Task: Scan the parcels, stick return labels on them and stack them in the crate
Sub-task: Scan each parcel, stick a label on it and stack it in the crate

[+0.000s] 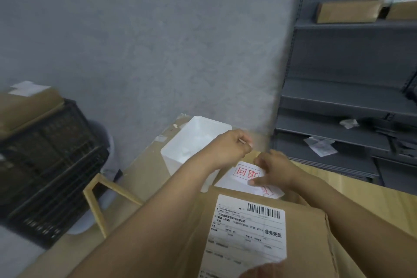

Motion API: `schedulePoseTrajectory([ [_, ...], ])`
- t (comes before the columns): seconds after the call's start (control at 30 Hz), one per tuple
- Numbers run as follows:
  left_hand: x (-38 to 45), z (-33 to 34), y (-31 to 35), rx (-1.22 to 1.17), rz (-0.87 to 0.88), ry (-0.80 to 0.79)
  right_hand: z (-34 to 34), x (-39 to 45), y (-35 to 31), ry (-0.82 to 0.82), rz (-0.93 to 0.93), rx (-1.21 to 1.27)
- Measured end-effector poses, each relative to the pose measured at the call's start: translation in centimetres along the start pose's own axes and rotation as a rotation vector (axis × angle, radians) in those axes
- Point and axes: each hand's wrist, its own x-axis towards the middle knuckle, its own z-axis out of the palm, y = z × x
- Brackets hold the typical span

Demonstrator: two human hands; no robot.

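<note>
Beyond the parcel [259, 232], both hands [228, 146] pinch the return label [246, 178], text inverted.

Wooden table [372, 189]: cardboard parcel [259, 232], white plastic bin [194, 142], return-label sheet [239, 181] directly on it.

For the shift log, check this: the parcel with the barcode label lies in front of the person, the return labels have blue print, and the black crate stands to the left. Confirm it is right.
One detail is wrong: the return labels under the right hand have red print, not blue, as the head view shows. The parcel with the barcode label lies in front of the person, and the black crate stands to the left.
</note>
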Motion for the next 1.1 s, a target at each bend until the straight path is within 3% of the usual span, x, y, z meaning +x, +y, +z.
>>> schedulePoseTrajectory([
  [0.27, 0.6, -0.6, -0.2, -0.008, 0.003, 0.034, -1.2, 0.1, -0.1, 0.072, 0.059, 0.339],
  [0.47, 0.2, -0.7, 0.1, 0.018, -0.022, -0.031, -5.6, -2.7, -0.3, 0.159, 0.057, 0.794],
  [0.6, -0.4, -0.9, 0.6, -0.067, -0.030, -0.108, -7.5, -4.7, -1.1, 0.248, 0.075, 0.943],
  [0.73, -1.3, -1.1, 1.1, -0.214, -0.004, -0.191, -7.9, -6.0, -2.1, 0.291, 0.059, 0.897],
  [0.83, -1.8, -1.4, 1.6, -0.247, 0.032, -0.219, -7.7, -6.7, -2.9, 0.227, -0.020, 0.738],
  [0.97, -2.2, -1.9, 2.0, -0.201, 0.064, -0.238, -7.6, -7.3, -4.3, 0.242, -0.093, 0.534],
  [1.1, -2.5, -2.7, 2.0, -0.131, 0.094, -0.230, -7.7, -7.7, -5.4, 0.243, -0.129, 0.564],
])
